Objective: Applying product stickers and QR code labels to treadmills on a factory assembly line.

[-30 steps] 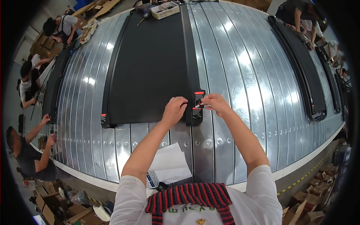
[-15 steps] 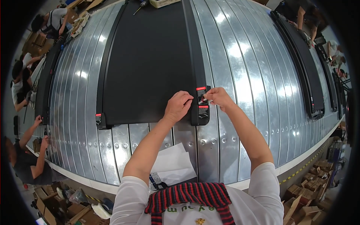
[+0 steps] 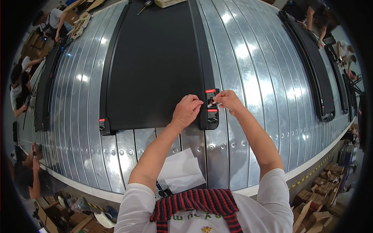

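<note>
A long black treadmill deck (image 3: pixel 155 70) lies on the metal slats, with a dark rail along each side. On the end of its right rail is a black label (image 3: pixel 211 101) with two red bands and small pictures. My left hand (image 3: pixel 187 110) rests over the belt beside that rail, fingers bent and pressed together at the label's left side. My right hand (image 3: pixel 229 101) comes from the other side, thumb and forefinger pinched at the label's right edge. Whatever either pinch holds is too small to make out. A similar label (image 3: pixel 102 124) is on the left rail's end.
White paper sheets (image 3: pixel 180 171) lie on the slatted metal table (image 3: pixel 248 132) near my body. A screwdriver-like tool (image 3: pixel 146 6) and a pale tray (image 3: pixel 167 3) sit at the deck's far end. Other people work at black decks on both sides. Cardboard boxes (image 3: pixel 322 186) stand below right.
My hands stay at the label, with the right fingers still pinched at its edge. The person at lower left has drawn their arms back toward the table's edge.
</note>
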A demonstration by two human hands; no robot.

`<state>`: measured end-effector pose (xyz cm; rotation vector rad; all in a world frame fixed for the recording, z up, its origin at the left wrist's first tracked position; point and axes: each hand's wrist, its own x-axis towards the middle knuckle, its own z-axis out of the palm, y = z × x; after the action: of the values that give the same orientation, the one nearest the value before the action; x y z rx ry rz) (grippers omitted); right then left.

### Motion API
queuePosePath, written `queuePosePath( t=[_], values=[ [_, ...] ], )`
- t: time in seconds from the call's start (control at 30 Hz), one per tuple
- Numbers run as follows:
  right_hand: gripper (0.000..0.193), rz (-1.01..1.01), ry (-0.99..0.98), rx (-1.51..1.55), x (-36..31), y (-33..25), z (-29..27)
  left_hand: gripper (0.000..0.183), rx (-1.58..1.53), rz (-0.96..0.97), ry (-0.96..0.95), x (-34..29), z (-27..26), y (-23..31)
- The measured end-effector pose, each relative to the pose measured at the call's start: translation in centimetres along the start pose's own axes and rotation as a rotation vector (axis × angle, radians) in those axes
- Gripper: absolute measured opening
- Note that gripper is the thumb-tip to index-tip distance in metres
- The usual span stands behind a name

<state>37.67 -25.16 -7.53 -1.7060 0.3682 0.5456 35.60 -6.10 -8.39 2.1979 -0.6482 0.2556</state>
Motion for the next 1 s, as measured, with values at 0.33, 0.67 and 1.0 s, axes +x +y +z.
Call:
queuePosePath(
  t=[0.33,0.67,1.0],
  values=[
    [0.010,0.011,0.009,-0.010,-0.09,-0.23,-0.02,0.008,0.020,0.020,0.005,-0.12,0.13,-0.04],
    [0.009,0.011,0.015,0.002,-0.16,-0.14,0.03,0.010,0.028,0.040,0.008,-0.32,0.25,-0.13],
    [0.010,-0.022,0.084,0.058,-0.21,0.16,0.34,0.023,0.200,0.158,-0.077,-0.41,0.17,0.13]
  ],
)
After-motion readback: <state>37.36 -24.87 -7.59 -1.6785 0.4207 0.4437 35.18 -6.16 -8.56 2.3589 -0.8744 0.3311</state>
